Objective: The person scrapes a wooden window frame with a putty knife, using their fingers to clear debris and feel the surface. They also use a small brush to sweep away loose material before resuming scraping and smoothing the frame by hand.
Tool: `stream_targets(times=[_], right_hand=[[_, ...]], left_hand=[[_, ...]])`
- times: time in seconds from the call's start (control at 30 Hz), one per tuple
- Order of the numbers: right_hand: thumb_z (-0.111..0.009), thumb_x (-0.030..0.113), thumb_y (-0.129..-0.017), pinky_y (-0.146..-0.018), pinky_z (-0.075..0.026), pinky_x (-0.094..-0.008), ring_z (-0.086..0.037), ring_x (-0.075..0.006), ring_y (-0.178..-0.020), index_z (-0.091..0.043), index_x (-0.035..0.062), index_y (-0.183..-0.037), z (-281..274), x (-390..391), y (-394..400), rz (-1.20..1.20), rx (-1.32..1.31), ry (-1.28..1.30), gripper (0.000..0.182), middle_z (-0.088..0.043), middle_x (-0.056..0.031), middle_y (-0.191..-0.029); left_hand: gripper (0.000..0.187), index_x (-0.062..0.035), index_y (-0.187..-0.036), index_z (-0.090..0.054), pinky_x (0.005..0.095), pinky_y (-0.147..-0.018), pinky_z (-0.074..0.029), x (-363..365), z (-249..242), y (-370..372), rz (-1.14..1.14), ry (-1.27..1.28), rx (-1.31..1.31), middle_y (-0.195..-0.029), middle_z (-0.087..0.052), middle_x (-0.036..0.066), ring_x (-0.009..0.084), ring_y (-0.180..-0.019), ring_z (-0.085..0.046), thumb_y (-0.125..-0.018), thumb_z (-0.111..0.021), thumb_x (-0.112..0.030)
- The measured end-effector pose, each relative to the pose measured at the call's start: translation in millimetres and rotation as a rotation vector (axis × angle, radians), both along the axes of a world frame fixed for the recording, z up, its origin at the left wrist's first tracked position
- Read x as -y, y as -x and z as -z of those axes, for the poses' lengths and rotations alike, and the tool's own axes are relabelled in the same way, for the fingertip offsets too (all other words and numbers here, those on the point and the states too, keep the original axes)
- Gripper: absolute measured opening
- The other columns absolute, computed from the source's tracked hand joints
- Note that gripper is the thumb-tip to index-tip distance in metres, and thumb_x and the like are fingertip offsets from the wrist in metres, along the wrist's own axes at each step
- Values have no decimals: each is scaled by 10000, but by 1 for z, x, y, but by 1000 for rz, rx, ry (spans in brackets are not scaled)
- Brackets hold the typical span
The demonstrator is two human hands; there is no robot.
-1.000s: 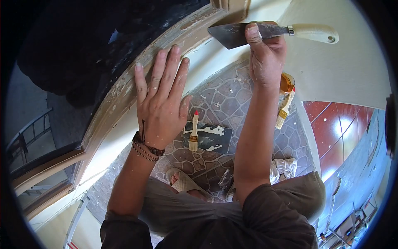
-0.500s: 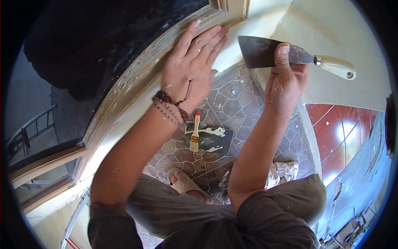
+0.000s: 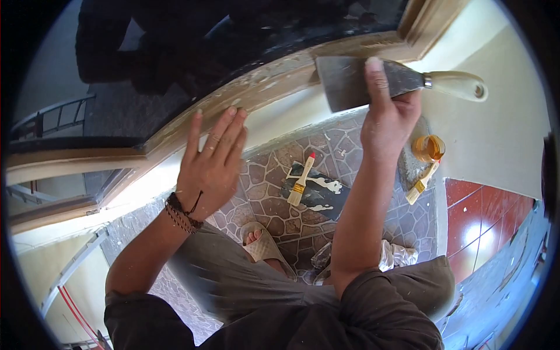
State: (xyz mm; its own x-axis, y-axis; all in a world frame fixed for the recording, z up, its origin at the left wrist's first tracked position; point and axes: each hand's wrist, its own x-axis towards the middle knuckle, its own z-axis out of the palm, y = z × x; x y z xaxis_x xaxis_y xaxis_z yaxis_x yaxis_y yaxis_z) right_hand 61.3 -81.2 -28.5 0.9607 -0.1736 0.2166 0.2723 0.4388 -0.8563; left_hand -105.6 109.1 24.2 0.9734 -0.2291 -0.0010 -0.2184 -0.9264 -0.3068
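Right hand (image 3: 389,119) holds a putty knife (image 3: 343,83) by the blade, thumb on the upper face; the remaining fingers are largely hidden behind it. The blade overlaps the wooden frame (image 3: 279,81) in view — contact cannot be confirmed. Left hand (image 3: 210,163), slightly blurred, has its fingers extended at the frame's lower edge; thumb concealed, pressure on the wood indeterminable. One brush (image 3: 300,185) lies across a smeared dark plate (image 3: 329,198), whose end meets the right forearm's outline. The forearm partly covers a pale cloth (image 3: 398,255). Markings on the brush ferrule — too small to read.
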Motion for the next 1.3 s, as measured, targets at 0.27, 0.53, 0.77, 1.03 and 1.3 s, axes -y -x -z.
stream_targets(times=[0.27, 0.53, 0.77, 1.03, 1.3], right_hand=[[-736, 138, -863, -802, -475, -267, -596, -126, -864, -593, 0, -1053, -24, -39, 29, -10, -53, 164, 274, -647, -56, -955], [-692, 57, -849, -777, -490, -261, -605, -129, -831, -612, 5, -1049, -26, -46, 24, 91, -73, 157, 222, -647, -62, -938], [-675, 56, -866, -842, -440, -274, -553, -133, -881, -588, -3, -978, -36, -69, 43, -1, -97, 98, 155, -609, -56, -937], [-659, 47, -874, -825, -468, -275, -582, -136, -885, -582, -2, -1009, -39, -82, 52, -29, -119, 181, 163, -620, -69, -944], [-650, 53, -883, -834, -463, -287, -578, -144, -885, -571, -3, -1021, -40, -92, 57, -11, -140, 241, 169, -626, -80, -972]], left_hand=[[430, 31, -1151, -600, 501, -1050, -374, 23, -9, 0, -137, 378, 173, -1436, -425, 204, 382, -1290, -432, -789, -685, -185], [455, 41, -1138, -596, 491, -1057, -346, 13, -12, 6, -237, 512, 151, -1461, -390, 185, 365, -1312, -387, -778, -706, -215], [479, 53, -1144, -594, 482, -1076, -334, 11, -18, 14, -274, 536, 149, -1461, -381, 196, 372, -1353, -348, -770, -724, -218], [498, 62, -1151, -579, 483, -1071, -354, 2, -23, 20, -388, 565, 94, -1459, -345, 250, 382, -1384, -311, -767, -738, -213], [422, 13, -1074, -597, 501, -1040, -348, -2, -18, 12, -340, 595, 223, -1384, -435, 224, 360, -1314, -387, -738, -753, -190]])
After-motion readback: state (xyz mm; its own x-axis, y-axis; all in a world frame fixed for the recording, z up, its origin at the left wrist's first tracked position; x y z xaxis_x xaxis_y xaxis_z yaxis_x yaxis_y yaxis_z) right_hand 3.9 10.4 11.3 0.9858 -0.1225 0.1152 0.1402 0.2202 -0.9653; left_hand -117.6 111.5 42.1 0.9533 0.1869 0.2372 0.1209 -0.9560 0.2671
